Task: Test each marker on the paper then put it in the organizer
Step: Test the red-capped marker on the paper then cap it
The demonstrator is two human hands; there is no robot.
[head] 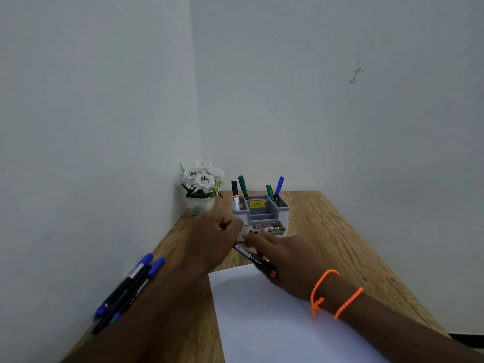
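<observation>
I have the black marker (253,258) pinched in my right hand (285,260), its orange end over the paper's (275,318) far edge, near the grey organizer (262,209). My left hand (217,235) is curled at the other end; what its grip holds is hidden. I'd pull straight, keep the marker low, then stroke on paper. 3 markers (128,286) wait on the worktop (327,231).

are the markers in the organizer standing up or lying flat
Standing up. The markers poke cap-first above the grey organizer rim, leaning slightly in its corner compartments.
</observation>
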